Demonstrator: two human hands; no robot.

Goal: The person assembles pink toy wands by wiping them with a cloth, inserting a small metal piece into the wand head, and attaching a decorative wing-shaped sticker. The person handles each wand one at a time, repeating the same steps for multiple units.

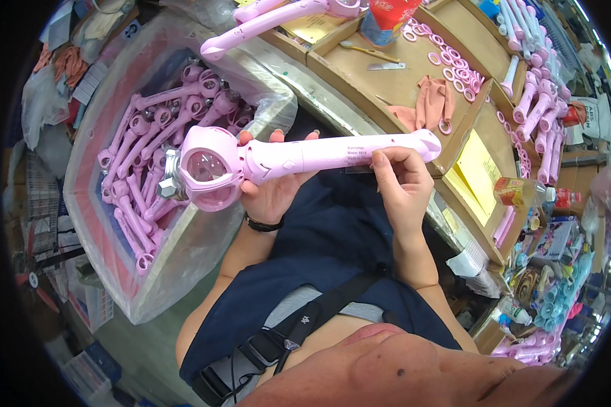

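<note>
Smooth plastic wand (305,157), metal fitting (170,187) (glossy)

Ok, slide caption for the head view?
Left hand holds a pink plastic wand near its round head; right fingers hold a clear label at its shaft.

Left hand (278,195), right hand (407,188): bare, forearms bare | left wrist: slim black band (263,225) | body: dark navy garment (326,234), grey edging (286,302) at the neck | chest: diagonal black webbing strap (336,298), small pale emblem, chunky black buckle (265,347), thin black cord beside it
</note>
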